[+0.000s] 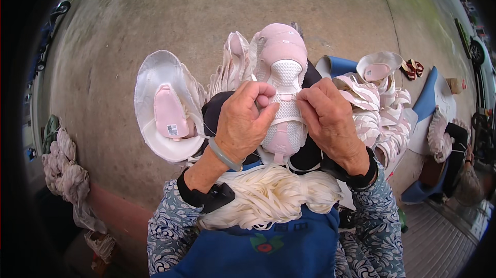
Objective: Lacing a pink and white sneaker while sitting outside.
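Observation:
A pink and white shoe upper [284, 74] lies over my knees, its pink toe pointing away from me. White shoelace [287, 121] crosses its tongue in rows. My left hand [245, 119] is closed at the left edge of the lacing, thumb and fingers curled in; the lace end there is mostly hidden by the fingers. Opposite it, my right hand [326, 121] pinches the lace at the right eyelets. A thick bundle of cream shoelaces [268, 194] rests across my lap, on a blue apron [258, 252].
Left of my knees stands a white shoe upper with a pink insole [170, 112], others stacked beside it. More pink and white uppers [380, 118] pile up at the right, near blue sheets [426, 92] and sandals [412, 68]. Bundled uppers [62, 167] hang far left. Another person's arm [457, 146] shows far right.

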Available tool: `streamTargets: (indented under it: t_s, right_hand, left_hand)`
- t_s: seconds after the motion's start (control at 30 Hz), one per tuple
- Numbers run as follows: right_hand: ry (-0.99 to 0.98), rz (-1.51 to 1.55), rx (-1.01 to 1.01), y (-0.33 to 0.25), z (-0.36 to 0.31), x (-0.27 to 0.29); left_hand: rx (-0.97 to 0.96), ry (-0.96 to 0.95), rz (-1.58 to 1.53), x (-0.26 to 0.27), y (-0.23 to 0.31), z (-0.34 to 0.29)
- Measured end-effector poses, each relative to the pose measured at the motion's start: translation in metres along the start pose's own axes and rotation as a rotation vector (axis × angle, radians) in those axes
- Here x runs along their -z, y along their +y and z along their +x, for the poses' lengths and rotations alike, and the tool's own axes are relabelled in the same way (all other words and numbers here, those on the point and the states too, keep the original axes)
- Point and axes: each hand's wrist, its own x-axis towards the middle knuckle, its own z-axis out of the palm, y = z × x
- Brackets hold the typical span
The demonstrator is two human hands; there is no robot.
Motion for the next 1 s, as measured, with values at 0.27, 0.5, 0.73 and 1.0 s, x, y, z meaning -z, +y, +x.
streamTargets:
  t_s: [0.27, 0.5, 0.73, 1.0]
  right_hand:
    - [-0.009, 0.095, -0.015, 0.004, 0.004, 0.001]
    - [0.074, 0.113, -0.050, 0.008, -0.002, -0.008]
    - [0.091, 0.140, 0.033, 0.018, -0.006, -0.012]
    - [0.151, 0.080, 0.027, 0.012, -0.009, -0.020]
  left_hand:
    - [0.013, -0.004, -0.025, 0.000, 0.002, 0.001]
    - [-0.053, -0.040, -0.053, -0.004, -0.002, 0.010]
    - [-0.079, -0.036, -0.013, -0.003, 0.000, 0.008]
    - [-0.126, -0.077, 0.048, 0.000, 0.001, 0.009]
